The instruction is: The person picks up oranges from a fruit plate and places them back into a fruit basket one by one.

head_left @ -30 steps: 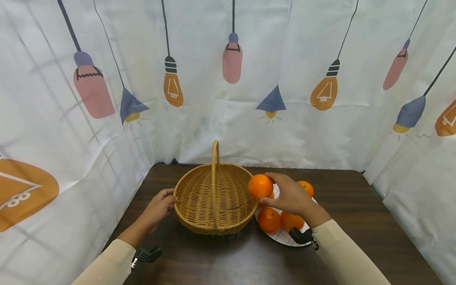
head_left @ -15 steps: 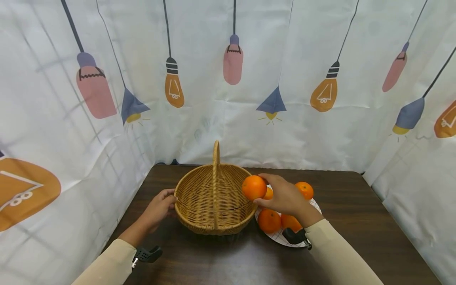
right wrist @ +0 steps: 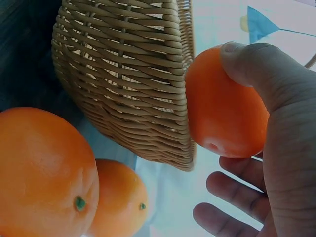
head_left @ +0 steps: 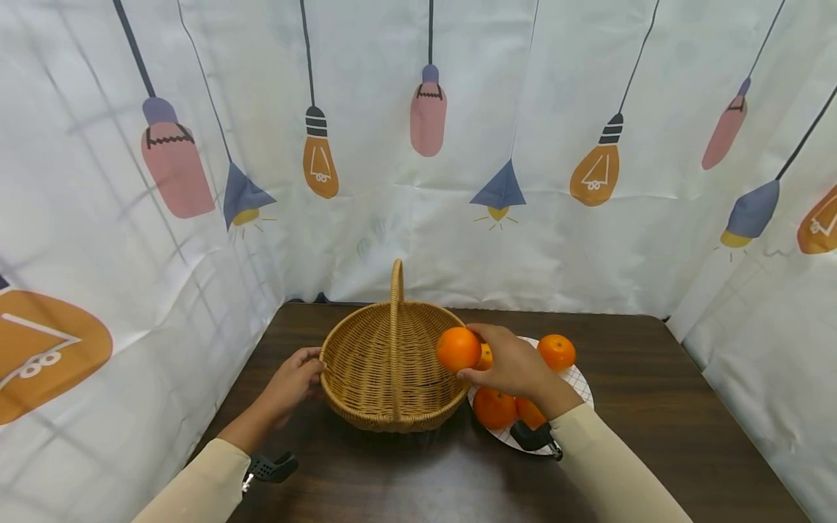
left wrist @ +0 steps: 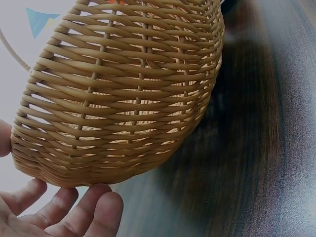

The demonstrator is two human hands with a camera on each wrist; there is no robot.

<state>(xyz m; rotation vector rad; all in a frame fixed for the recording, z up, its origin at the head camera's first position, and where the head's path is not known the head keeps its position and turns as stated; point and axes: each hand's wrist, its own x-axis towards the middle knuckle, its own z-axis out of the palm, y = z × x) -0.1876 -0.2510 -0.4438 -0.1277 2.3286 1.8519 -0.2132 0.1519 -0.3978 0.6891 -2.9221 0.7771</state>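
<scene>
A wicker basket with a tall arched handle stands on the dark table, nothing lying inside it. My left hand holds its left rim; in the left wrist view the thumb is on one side and the fingers lie along the other. Over the basket's right rim, my right hand grips an orange between thumb and fingers. In the right wrist view that orange overlaps the rim, and some fingers extend loosely below it. More oranges sit on a plate under my right forearm, partly hidden.
The white plate has a grid pattern and stands right against the basket's right side. Behind the wooden table hangs a white curtain printed with lamps, and it also lines both sides. A black strap device is on each wrist.
My right hand has carried the orange left and slightly down, from beside the basket's right rim to over its opening. The left hand and basket have stayed put.
</scene>
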